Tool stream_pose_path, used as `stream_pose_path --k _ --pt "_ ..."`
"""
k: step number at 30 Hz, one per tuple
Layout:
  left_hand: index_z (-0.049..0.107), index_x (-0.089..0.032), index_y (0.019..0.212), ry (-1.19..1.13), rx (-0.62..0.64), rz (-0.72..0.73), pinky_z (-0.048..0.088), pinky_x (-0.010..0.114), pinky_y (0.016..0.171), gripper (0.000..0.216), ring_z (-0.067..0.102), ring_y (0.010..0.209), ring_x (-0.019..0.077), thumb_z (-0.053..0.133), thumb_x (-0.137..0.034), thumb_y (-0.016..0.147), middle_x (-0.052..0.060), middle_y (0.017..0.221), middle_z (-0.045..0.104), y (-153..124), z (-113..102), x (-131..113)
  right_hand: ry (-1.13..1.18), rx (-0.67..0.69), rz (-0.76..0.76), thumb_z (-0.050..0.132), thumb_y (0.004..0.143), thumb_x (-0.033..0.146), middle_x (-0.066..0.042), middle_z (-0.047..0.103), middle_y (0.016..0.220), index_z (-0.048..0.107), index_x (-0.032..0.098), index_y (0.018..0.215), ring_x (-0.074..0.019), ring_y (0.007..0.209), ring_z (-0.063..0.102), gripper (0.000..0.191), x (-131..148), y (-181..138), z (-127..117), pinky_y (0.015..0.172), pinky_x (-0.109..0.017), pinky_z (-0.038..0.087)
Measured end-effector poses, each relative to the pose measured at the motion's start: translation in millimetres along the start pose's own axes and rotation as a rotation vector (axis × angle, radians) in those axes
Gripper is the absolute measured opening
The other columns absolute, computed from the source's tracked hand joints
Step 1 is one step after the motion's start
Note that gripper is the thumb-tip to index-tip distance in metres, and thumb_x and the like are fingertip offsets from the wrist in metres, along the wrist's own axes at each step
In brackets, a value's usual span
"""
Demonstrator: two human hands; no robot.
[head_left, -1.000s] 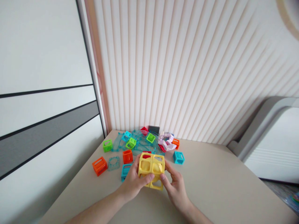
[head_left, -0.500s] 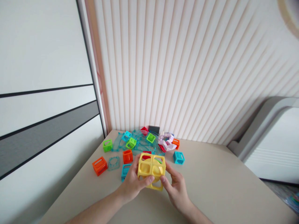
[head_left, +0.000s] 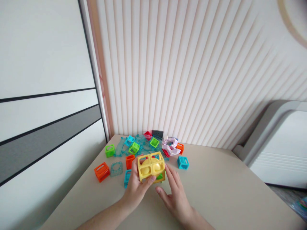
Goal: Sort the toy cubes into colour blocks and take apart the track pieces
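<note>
My left hand (head_left: 136, 188) grips a yellow block (head_left: 150, 166) made of joined hollow cubes, lifted a little above the beige table (head_left: 216, 185); the thumb lies across its lower front. My right hand (head_left: 174, 193) is just right of and below the block, fingers stretched out and apart, holding nothing, fingertips near the block's right side. Beyond them lies a heap of small hollow cubes: an orange cube (head_left: 102, 171), a green cube (head_left: 109, 150), a teal cube (head_left: 183, 162), and clear blue curved track pieces (head_left: 144, 143).
A pale pink folded chain piece (head_left: 170, 145) and a dark grey piece (head_left: 157, 133) lie at the back of the heap by the ribbed wall. A white-and-grey panel bounds the table on the left. A white rounded appliance (head_left: 278, 143) stands at the right.
My right hand has let go of the yellow block and spread open. My left hand has lifted the block and turned it slightly leftward.
</note>
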State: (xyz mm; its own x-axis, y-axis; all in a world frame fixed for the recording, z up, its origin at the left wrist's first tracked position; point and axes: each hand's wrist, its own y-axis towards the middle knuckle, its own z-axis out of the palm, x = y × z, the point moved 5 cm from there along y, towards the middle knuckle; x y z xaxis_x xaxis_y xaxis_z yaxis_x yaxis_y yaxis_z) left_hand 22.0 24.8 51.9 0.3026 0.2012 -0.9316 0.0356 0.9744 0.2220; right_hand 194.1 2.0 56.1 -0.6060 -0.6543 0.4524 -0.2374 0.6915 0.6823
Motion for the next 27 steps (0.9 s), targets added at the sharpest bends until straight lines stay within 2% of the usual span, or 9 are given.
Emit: stream_pose_path --k 2,4,7,10,14,17,22,24,27 --pt "0.021 -0.031 0.153 -0.008 0.070 0.018 0.048 0.043 0.108 0.080 0.053 0.135 0.0323 0.069 -0.045 0.090 0.015 0.150 0.049 -2.6 2.6 2.2 -0.041 0.012 0.000 0.064 0.092 0.051 -0.017 0.051 0.149 0.020 0.023 0.161 -0.0382 0.131 0.054 0.087 0.4 -2.0 1.0 0.103 -0.051 0.052" --pt "0.012 -0.029 0.158 -0.004 0.191 0.057 0.041 0.046 0.114 0.079 0.043 0.143 0.0327 0.059 -0.045 0.096 0.017 0.158 0.040 -7.4 6.5 4.9 -0.051 0.002 0.015 0.067 0.087 0.059 -0.018 0.047 0.152 0.009 0.021 0.162 -0.0413 0.134 0.050 0.102 -1.2 -3.0 0.7 0.103 -0.054 0.051" --pt "0.010 -0.027 0.160 0.090 0.339 0.129 0.030 0.049 0.121 0.076 0.031 0.149 0.0325 0.052 -0.042 0.100 0.016 0.163 0.031 -14.7 7.8 12.5 -0.049 -0.013 0.065 0.070 0.080 0.066 -0.019 0.041 0.156 0.005 0.021 0.163 -0.0438 0.139 0.044 0.114 -6.1 -1.8 -1.0 0.105 -0.057 0.048" --pt "0.024 -0.027 0.158 0.284 0.333 0.136 0.024 0.050 0.123 0.064 0.027 0.151 0.0313 0.051 -0.037 0.101 0.013 0.164 0.031 -15.3 -0.7 25.4 -0.069 -0.014 0.099 0.074 0.080 0.061 -0.018 0.041 0.156 0.010 0.022 0.162 -0.0433 0.140 0.043 0.111 -8.1 1.4 -2.3 0.107 -0.057 0.047" --pt "0.037 -0.028 0.154 0.409 0.328 0.179 0.027 0.047 0.123 0.054 0.032 0.150 0.0303 0.049 -0.035 0.102 0.010 0.163 0.035 -12.3 -7.1 33.3 -0.074 -0.010 0.127 0.073 0.083 0.053 -0.017 0.047 0.152 0.019 0.023 0.160 -0.0409 0.136 0.048 0.098 -6.9 4.7 -2.3 0.108 -0.055 0.047" --pt "0.032 -0.029 0.156 0.442 0.327 0.225 0.029 0.047 0.122 0.059 0.032 0.149 0.0305 0.050 -0.032 0.101 0.010 0.163 0.034 -12.0 -5.6 32.0 -0.036 -0.026 0.139 0.072 0.084 0.052 -0.017 0.045 0.153 0.019 0.022 0.159 -0.0401 0.138 0.046 0.097 -8.1 4.9 -2.8 0.108 -0.053 0.046" --pt "0.013 -0.033 0.160 0.480 0.368 0.321 0.029 0.049 0.122 0.069 0.030 0.150 0.0301 0.048 -0.025 0.102 0.008 0.168 0.021 -15.0 0.8 27.0 0.017 -0.099 0.170 0.073 0.083 0.046 -0.019 0.045 0.152 0.023 0.020 0.156 -0.0391 0.137 0.048 0.092 -21.9 4.8 -7.1 0.109 -0.054 0.045" --pt "0.011 -0.034 0.160 0.490 0.382 0.340 0.030 0.050 0.121 0.070 0.029 0.151 0.0300 0.047 -0.025 0.102 0.007 0.168 0.020 -15.0 2.0 25.0 0.021 -0.181 0.219 0.074 0.082 0.045 -0.019 0.047 0.150 0.025 0.019 0.155 -0.0392 0.136 0.048 0.092 -31.9 6.1 -12.7 0.109 -0.056 0.044" --pt "0.016 -0.033 0.160 0.562 0.413 0.346 0.029 0.050 0.122 0.068 0.027 0.151 0.0305 0.049 -0.025 0.101 0.008 0.167 0.025 -14.0 4.3 21.2 0.041 -0.339 0.309 0.076 0.081 0.046 -0.019 0.049 0.148 0.029 0.018 0.154 -0.0388 0.135 0.049 0.090 -49.5 10.9 -26.4 0.109 -0.058 0.043"
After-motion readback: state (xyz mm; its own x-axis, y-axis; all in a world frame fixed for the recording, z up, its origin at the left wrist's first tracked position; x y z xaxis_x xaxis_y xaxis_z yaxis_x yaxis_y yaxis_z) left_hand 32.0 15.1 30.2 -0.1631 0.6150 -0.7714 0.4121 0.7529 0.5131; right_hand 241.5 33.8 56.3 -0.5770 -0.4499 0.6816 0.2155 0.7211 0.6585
